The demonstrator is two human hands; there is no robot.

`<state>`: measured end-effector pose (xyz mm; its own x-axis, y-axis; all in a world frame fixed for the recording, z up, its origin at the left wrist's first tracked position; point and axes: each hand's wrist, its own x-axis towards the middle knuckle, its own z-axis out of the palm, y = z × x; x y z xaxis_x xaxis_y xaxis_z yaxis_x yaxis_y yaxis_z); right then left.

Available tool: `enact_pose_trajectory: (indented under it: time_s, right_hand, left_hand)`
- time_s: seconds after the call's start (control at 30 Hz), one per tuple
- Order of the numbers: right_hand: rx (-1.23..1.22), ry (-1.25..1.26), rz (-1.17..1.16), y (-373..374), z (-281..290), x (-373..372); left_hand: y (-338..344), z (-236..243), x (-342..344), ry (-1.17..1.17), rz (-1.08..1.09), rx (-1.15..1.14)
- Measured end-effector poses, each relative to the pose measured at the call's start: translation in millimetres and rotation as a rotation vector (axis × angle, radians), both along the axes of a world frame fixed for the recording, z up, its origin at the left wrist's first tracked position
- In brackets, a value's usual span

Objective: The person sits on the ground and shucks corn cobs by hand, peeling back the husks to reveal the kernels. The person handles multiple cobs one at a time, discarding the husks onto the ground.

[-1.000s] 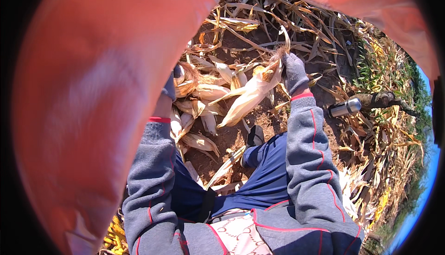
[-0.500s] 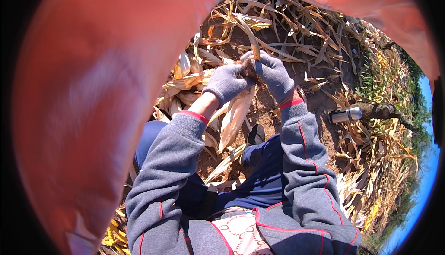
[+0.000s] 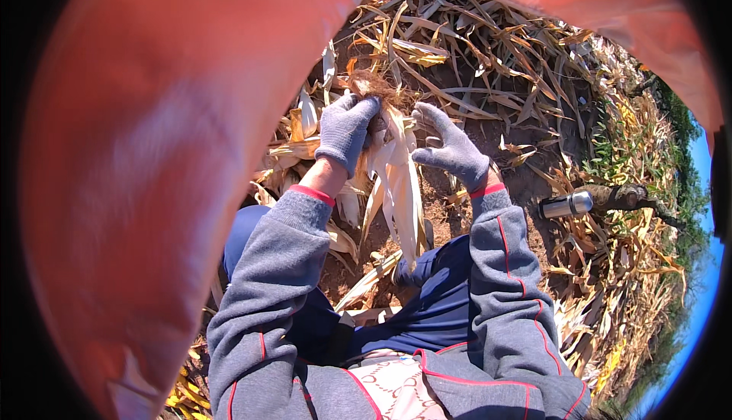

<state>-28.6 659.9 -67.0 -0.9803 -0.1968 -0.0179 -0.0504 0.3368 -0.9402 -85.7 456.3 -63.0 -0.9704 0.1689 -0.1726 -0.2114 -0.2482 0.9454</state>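
So compared with half a second back, we've got our hands apart again: both gloves were bunched together on the top of the corn ear [image 3: 396,183], and now our right hand [image 3: 451,148] has come off it and sits just beside the husk with the fingers spread open, holding nothing as far as we can see. A second back the ear was up in the right hand alone, so it has swapped sides. Our left hand [image 3: 347,130] is the one doing the holding now, clamped around the tip of the ear right where the brown silk tuft [image 3: 374,84] sticks out. The ear hangs down from that grip toward our lap, between our forearms, with pale dry husk leaves peeling loose along its length. Our read is that the husk is partly pulled open and the right hand has just let go after a tug, so the stripping looks underway rather than finished. Around us it's all dry stalks and husks [image 3: 473,54] piled on bare dirt, and a metal flask [image 3: 566,205] lies on its side well off to the right, untouched. The blurry orange brim [image 3: 152,191] eats up the whole left of the view.
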Motion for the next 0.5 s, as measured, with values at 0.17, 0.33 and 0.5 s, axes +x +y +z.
enact_pose_trajectory:
  time_s: [0.17,0.33,0.5]
  right_hand:
    - [0.448,0.246,-0.093,-37,-33,-2]
    - [0.335,0.373,-0.093,-31,-39,-8]
    - [0.064,0.351,-0.038,-44,-32,-3]
  left_hand:
    - [-10,-6,-1,-0.063,-0.096,0.205]
    - [-12,-1,-5,-0.106,0.087,0.158]
    - [-12,-43,-31,0.021,0.162,-0.233]
